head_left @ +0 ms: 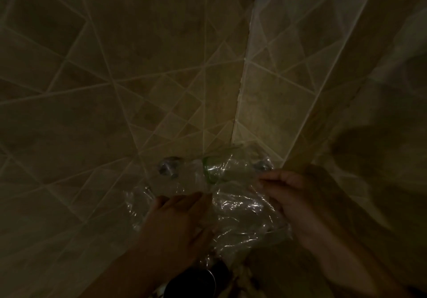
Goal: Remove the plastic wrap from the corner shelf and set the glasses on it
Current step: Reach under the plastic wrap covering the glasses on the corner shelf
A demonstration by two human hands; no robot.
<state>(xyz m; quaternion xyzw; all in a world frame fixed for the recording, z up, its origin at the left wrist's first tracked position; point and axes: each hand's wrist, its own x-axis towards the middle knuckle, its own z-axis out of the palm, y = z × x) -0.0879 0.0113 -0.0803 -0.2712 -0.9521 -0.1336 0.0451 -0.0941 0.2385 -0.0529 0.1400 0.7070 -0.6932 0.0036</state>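
A glass corner shelf [215, 168] with a green-tinted edge sits in the tiled corner, held by metal mounts [167, 167]. Crinkled clear plastic wrap [240, 207] covers it and hangs down in front. My left hand [178, 221] pinches the wrap at its lower left, fingers closed on the film. My right hand [288, 196] grips the wrap at the shelf's right side. The scene is very dark and blurred. No glasses are visible.
Beige tiled walls [115, 90] meet at a corner seam [242, 78] above the shelf. A dark round object [196, 281] lies below my hands at the bottom edge. A second metal mount [261, 166] sits on the right wall.
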